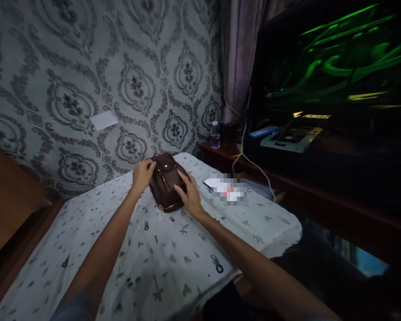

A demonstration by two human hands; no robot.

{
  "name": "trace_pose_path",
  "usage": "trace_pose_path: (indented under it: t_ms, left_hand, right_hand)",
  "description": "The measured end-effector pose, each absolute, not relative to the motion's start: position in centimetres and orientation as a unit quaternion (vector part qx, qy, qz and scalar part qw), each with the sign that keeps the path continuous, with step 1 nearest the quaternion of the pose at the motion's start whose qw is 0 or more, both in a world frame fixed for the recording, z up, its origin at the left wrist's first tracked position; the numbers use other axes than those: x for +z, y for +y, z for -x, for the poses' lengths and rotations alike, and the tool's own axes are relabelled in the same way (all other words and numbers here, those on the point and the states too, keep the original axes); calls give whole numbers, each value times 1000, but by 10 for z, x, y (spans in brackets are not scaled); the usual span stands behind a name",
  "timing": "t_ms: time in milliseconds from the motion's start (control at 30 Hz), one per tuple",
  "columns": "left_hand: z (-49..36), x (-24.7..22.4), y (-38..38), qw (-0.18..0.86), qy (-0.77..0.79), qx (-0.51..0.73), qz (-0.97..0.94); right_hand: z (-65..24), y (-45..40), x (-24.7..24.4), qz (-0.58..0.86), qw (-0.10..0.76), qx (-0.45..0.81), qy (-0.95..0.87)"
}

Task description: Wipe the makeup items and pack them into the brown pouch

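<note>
Fingers of both hands lie flat against the small dark-brown leather pouch point(166, 180), one hand to each side. Left hand point(142, 174): fingers together, curved over the pouch's upper left edge, touching it. Right hand point(190, 195): fingers slightly spread, pressed along the pouch's right flank and front. Neither hand is closed round the pouch; both rest on its surface.

Pouch position: on the white printed tablecloth point(160, 254), towards the far end of the covered table, near the patterned grey wall. Its flap carries a round metal stud and faces up; a gold-coloured zip shows along the lower edge.

Other items noted: a flat phone-like object point(211, 182), partly blurred, lies on the cloth just right of the right hand. A small clear plastic bottle point(215, 134) stands on the dark wooden shelf behind. A white cable point(254, 166) runs down from that shelf.
</note>
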State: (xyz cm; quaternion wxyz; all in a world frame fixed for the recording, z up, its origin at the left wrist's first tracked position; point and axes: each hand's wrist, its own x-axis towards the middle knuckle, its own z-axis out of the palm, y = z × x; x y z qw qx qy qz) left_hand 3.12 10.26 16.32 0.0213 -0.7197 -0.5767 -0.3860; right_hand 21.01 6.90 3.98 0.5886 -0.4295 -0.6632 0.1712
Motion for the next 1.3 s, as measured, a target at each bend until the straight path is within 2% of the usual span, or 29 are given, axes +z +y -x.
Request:
trace_pose_path:
  t_ms: [567, 933, 1100, 1300]
  left_hand:
    - [-40, 147, 104, -167, -513, -520, 663]
    - [-51, 132, 67, -209, -474, -548, 656]
    - [-50, 136, 50, -167, -493, -466, 715]
    - [-70, 158, 62, 62, -517, -350, 779]
  right_hand:
    - [-201, 74, 28, 447, 600, 133, -650]
    - [-190, 65, 41, 479, 601, 159, -620]
    - [-190, 65, 38, 463, 607, 159, -626]
    - [-189, 54, 34, 474, 609, 144, -620]
